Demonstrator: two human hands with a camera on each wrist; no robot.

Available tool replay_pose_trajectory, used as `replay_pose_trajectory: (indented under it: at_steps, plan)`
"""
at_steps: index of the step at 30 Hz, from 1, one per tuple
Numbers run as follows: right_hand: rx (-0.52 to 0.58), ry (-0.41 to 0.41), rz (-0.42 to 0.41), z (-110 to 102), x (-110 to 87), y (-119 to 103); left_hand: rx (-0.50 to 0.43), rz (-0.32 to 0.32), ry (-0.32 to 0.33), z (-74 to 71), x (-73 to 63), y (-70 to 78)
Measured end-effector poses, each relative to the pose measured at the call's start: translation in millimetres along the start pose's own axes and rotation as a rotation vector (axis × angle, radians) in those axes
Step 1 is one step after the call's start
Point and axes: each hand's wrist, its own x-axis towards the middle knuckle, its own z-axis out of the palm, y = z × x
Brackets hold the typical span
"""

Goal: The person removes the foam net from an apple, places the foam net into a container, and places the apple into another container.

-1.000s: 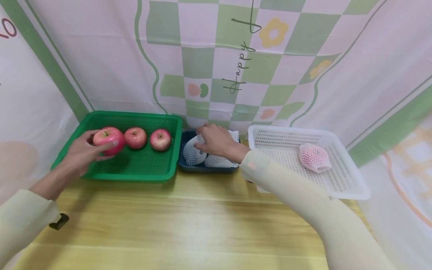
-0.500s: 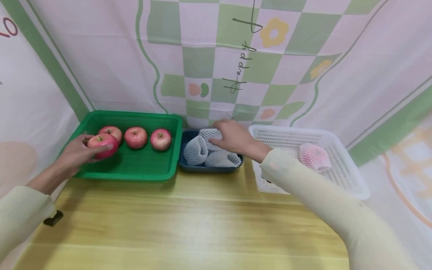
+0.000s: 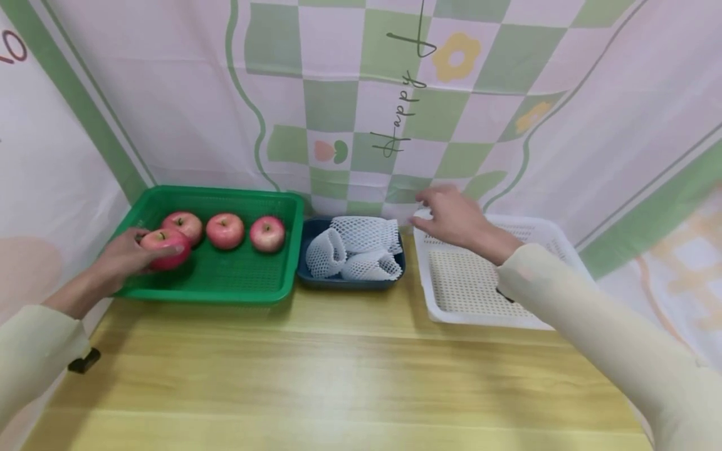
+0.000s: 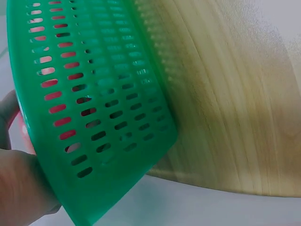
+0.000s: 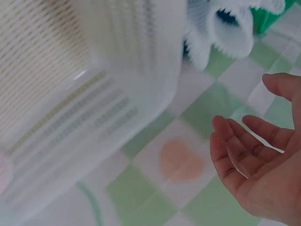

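My left hand (image 3: 125, 255) holds a red apple (image 3: 167, 250) at the left side of the green basket (image 3: 225, 292). Behind it in the basket are more apples, one at the left (image 3: 183, 225), a middle apple (image 3: 225, 230) and a right apple (image 3: 267, 233). In the left wrist view, the basket wall (image 4: 94, 108) hides most of the held apple. My right hand (image 3: 455, 216) hovers over the back left corner of the white basket (image 3: 431, 300). Its fingers are loosely bent and hold nothing, as the right wrist view shows.
Between the baskets stands a dark blue tray (image 3: 338, 284) holding several white foam net sleeves (image 3: 363, 234). A sliver of pink (image 5: 3, 173) shows at the right wrist view's left edge. A patterned cloth (image 3: 333, 106) hangs behind the wooden table (image 3: 338, 376).
My right hand has moved right, from over the blue tray to the white basket, uncovering the foam sleeves. My left hand has shifted left with its apple, revealing another apple behind it.
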Motion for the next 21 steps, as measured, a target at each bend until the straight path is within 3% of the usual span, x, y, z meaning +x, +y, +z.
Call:
replay_pose_trajectory:
  at_steps: [5, 13, 21]
  plan:
    - [-0.024, -0.041, 0.085, -19.1, -17.4, 38.4, 0.049, -0.04, -0.023, -0.7, 5.4, -1.6]
    - [-0.066, -0.165, 0.214, -32.2, -47.3, 107.1, 0.162, 0.0, -0.032, -1.3, 11.2, -4.9]
    - [-0.074, -0.275, 0.301, -33.3, -74.9, 156.6, 0.142, 0.003, -0.083, -2.3, 11.3, -4.9]
